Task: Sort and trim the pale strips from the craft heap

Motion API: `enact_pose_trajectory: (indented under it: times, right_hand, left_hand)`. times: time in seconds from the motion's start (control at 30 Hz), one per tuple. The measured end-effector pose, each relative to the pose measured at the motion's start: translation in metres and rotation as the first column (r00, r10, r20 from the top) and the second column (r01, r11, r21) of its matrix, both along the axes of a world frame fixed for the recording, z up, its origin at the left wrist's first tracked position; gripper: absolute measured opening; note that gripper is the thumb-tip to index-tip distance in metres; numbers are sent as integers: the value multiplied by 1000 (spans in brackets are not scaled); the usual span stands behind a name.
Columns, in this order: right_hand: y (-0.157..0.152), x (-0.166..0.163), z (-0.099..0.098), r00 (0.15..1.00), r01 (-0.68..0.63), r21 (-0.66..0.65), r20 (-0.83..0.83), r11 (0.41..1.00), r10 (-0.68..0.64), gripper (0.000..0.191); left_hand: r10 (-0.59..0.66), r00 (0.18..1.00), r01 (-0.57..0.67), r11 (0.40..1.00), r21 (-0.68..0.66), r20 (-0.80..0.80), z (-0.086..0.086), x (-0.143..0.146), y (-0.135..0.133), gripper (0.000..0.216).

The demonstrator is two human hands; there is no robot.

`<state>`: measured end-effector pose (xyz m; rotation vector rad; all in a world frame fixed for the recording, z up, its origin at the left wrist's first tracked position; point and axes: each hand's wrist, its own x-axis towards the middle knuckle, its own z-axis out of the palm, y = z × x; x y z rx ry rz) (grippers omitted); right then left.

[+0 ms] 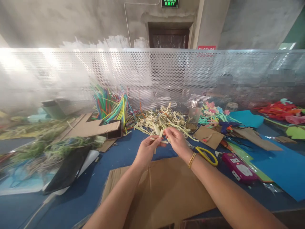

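Note:
My left hand point(147, 149) and my right hand point(175, 140) meet above the blue table, both pinched on pale cream strips point(159, 138) held between them. The right wrist wears a gold bracelet point(192, 160). Just beyond the hands lies a heap of the same pale strips point(159, 122). Under my forearms is a flat sheet of brown cardboard point(164, 190).
Yellow-handled scissors point(207, 155) lie right of my right wrist, a pink device point(239, 167) beyond them. A glass jar point(194, 111), coloured sticks in a cardboard box point(105, 125), paper flowers point(213, 114), blue sheets point(283, 171) and a perforated metal screen point(152, 73) surround the work spot.

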<state>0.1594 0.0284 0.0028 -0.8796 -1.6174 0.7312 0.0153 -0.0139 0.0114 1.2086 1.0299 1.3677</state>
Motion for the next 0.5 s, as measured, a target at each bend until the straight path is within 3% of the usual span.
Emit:
enact_pose_trajectory:
  times: [0.13,0.2,0.33,0.5]
  right_hand:
    - [-4,4,5,948,14,106,313,994,-47,39]
    - [-8,2,4,925,-21,136,379,991,-33,38]
    - [-10,-3,1,949,-80,102,313,992,44,35]
    - [-4,1,3,973,-67,110,229,992,41,34]
  left_hand:
    - [44,990,-41,999,-24,133,-1,-4,2,38]
    - [17,990,-11,999,-39,138,0,-5,2,38]
    - [-16,999,18,999,-41,45,0,-7,1,30]
    - [40,999,-41,999,-24,-14,0,-11,2,31]
